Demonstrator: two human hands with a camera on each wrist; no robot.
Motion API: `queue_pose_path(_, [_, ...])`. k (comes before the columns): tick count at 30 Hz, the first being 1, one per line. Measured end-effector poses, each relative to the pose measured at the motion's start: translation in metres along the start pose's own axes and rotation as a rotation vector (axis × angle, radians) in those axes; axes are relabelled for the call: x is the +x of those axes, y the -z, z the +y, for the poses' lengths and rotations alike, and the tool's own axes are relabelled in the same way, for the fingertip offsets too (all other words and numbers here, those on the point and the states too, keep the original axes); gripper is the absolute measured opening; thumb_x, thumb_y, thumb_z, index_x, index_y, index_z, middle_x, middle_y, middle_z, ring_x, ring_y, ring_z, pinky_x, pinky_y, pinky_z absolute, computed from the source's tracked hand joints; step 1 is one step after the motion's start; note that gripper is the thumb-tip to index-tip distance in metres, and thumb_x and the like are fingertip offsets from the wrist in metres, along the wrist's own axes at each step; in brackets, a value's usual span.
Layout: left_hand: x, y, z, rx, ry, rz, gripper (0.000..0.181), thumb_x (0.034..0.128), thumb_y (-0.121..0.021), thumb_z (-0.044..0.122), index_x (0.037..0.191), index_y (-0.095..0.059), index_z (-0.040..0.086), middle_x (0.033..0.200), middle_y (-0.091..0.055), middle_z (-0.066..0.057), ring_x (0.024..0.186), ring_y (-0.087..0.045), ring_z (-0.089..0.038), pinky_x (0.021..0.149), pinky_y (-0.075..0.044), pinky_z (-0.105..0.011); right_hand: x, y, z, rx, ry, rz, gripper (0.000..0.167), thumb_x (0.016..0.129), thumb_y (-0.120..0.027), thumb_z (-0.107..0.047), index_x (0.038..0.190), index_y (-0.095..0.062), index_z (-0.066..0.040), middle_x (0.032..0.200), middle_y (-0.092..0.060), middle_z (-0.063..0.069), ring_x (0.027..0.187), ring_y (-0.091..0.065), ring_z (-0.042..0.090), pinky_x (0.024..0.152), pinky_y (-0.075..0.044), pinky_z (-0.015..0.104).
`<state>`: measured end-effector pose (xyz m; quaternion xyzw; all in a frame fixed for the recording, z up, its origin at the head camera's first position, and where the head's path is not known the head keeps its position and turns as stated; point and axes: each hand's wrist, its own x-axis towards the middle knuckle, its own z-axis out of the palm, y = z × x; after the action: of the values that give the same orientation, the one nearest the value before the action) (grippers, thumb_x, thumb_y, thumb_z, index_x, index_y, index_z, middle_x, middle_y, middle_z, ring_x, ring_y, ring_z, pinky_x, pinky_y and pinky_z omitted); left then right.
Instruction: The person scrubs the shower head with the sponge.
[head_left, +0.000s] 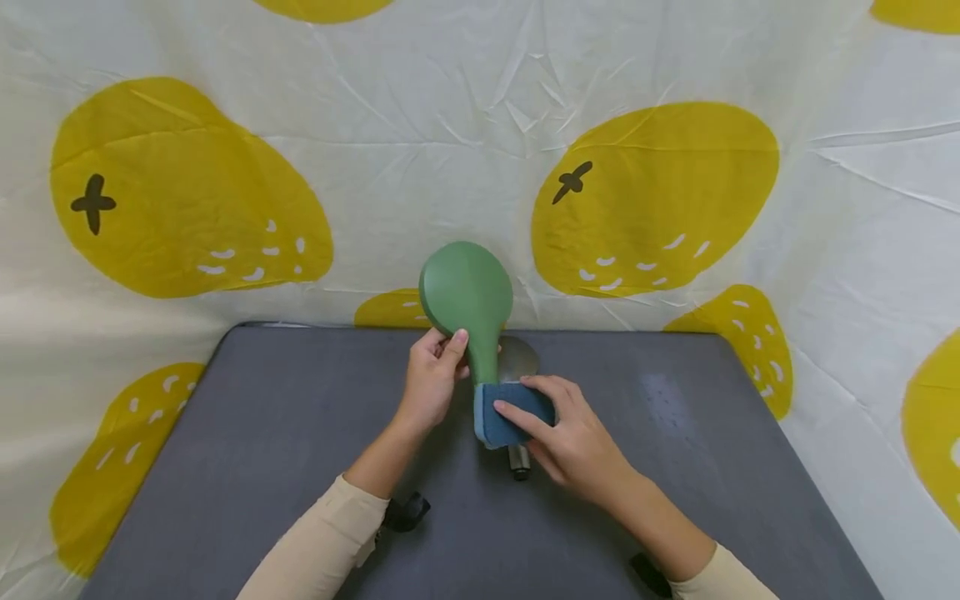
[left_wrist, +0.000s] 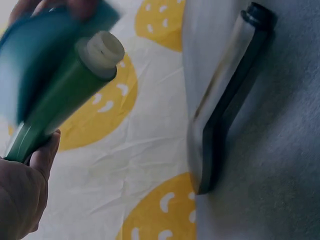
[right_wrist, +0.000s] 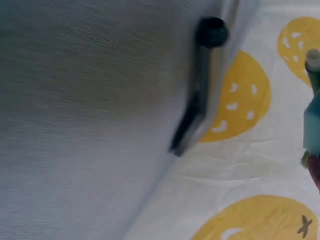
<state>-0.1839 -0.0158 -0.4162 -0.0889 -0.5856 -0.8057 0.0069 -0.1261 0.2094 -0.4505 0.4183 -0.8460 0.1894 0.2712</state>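
In the head view my left hand (head_left: 431,383) holds a green shower head (head_left: 467,287) by its neck, thumb on the front, with the round head upward. My right hand (head_left: 588,442) grips a flat blue sponge (head_left: 517,412), which lies against the lower handle and covers it. In the left wrist view the handle's white threaded end (left_wrist: 106,50) shows beside the blurred sponge (left_wrist: 40,60). Behind them a second, silver-grey shower head (head_left: 519,358) lies on the table, its dark handle end toward me; the sponge and right hand partly hide it.
The dark grey table (head_left: 300,433) runs back to a white cloth (head_left: 420,192) printed with yellow fruit shapes, which hangs behind and at both sides. Black straps (head_left: 407,512) sit near my wrists. A faint pale smudge (head_left: 667,400) marks the tabletop at right.
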Motion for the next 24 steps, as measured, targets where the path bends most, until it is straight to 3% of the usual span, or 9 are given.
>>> queue_pose_path(4, [-0.002, 0.000, -0.004, 0.025, 0.015, 0.013, 0.030, 0.1078, -0.052, 0.007, 0.129, -0.057, -0.014, 0.107, -0.072, -0.021, 0.083, -0.072, -0.009, 0.071, -0.062, -0.023, 0.020, 0.005, 0.003, -0.055, -0.052, -0.008, 0.041, 0.110, -0.044, -0.033, 0.149, -0.056, -0.026, 0.143, -0.051, 0.025, 0.124, -0.052, 0.044, 0.098, -0.053, 0.060])
queue_pose_path(6, [-0.002, 0.000, -0.006, 0.030, 0.019, 0.025, 0.028, 0.1072, -0.052, 0.006, 0.126, -0.058, -0.015, 0.098, -0.072, -0.010, 0.079, -0.068, -0.007, 0.067, -0.060, -0.022, 0.029, 0.007, 0.006, -0.058, -0.075, -0.008, 0.042, 0.108, -0.055, -0.026, 0.149, -0.055, -0.025, 0.144, -0.050, 0.027, 0.125, -0.051, 0.045, 0.100, -0.052, 0.061])
queue_pose_path(9, [-0.002, 0.001, -0.005, 0.041, 0.029, 0.024, 0.028, 0.1071, -0.053, 0.006, 0.124, -0.058, -0.016, 0.092, -0.070, 0.000, 0.078, -0.066, -0.006, 0.066, -0.059, -0.022, 0.041, 0.011, 0.011, -0.054, -0.118, 0.001, 0.057, 0.096, -0.073, -0.017, 0.150, -0.054, -0.023, 0.144, -0.048, 0.029, 0.127, -0.050, 0.047, 0.100, -0.051, 0.062])
queue_pose_path(13, [-0.002, 0.005, -0.001, 0.100, 0.048, -0.007, 0.029, 0.1071, -0.053, 0.008, 0.123, -0.059, -0.016, 0.091, -0.070, -0.001, 0.078, -0.067, -0.006, 0.068, -0.059, -0.023, 0.053, 0.015, 0.018, 0.000, -0.183, 0.037, 0.069, 0.088, -0.081, -0.010, 0.150, -0.053, -0.019, 0.143, -0.047, 0.030, 0.127, -0.048, 0.048, 0.097, -0.052, 0.061])
queue_pose_path(15, [-0.002, 0.009, 0.000, 0.142, 0.055, -0.021, 0.028, 0.1067, -0.054, 0.008, 0.122, -0.061, -0.015, 0.092, -0.070, -0.004, 0.077, -0.067, -0.006, 0.069, -0.058, -0.024, 0.057, 0.018, 0.021, 0.039, -0.212, 0.050, 0.068, 0.088, -0.082, -0.009, 0.149, -0.053, -0.018, 0.143, -0.046, 0.030, 0.125, -0.049, 0.047, 0.088, -0.057, 0.052])
queue_pose_path(17, [-0.002, 0.014, 0.002, 0.169, 0.065, -0.029, 0.027, 0.1065, -0.054, 0.007, 0.121, -0.061, -0.015, 0.093, -0.071, -0.006, 0.078, -0.067, -0.006, 0.070, -0.059, -0.024, 0.056, 0.021, 0.023, 0.075, -0.236, 0.058, 0.069, 0.088, -0.082, -0.009, 0.149, -0.053, -0.017, 0.143, -0.046, 0.031, 0.113, -0.057, 0.038, 0.075, -0.060, 0.040])
queue_pose_path(20, [-0.002, 0.024, 0.003, 0.221, 0.074, -0.025, 0.025, 0.1061, -0.055, 0.005, 0.121, -0.062, -0.014, 0.091, -0.070, -0.004, 0.078, -0.065, -0.006, 0.070, -0.057, -0.023, 0.050, 0.025, 0.027, 0.109, -0.279, 0.048, 0.069, 0.088, -0.083, -0.008, 0.149, -0.052, -0.016, 0.144, -0.044, 0.030, 0.082, -0.059, 0.021, 0.058, -0.053, 0.027])
queue_pose_path(22, [-0.001, 0.030, 0.004, 0.249, 0.078, -0.016, 0.024, 0.1058, -0.056, 0.005, 0.121, -0.062, -0.012, 0.087, -0.067, -0.001, 0.077, -0.062, -0.006, 0.069, -0.055, -0.022, 0.045, 0.028, 0.030, 0.126, -0.311, 0.035, 0.070, 0.088, -0.083, -0.007, 0.150, -0.052, -0.016, 0.145, -0.043, 0.029, 0.075, -0.057, 0.018, 0.062, -0.054, 0.028])
queue_pose_path(24, [-0.001, 0.037, 0.004, 0.286, 0.077, -0.012, 0.022, 0.1059, -0.056, 0.005, 0.120, -0.062, -0.011, 0.078, -0.059, 0.002, 0.072, -0.054, -0.007, 0.065, -0.049, -0.021, 0.038, 0.030, 0.033, 0.136, -0.340, 0.022, 0.070, 0.088, -0.082, -0.007, 0.150, -0.052, -0.016, 0.146, -0.042, 0.028, 0.085, -0.061, 0.022, 0.067, -0.056, 0.032])
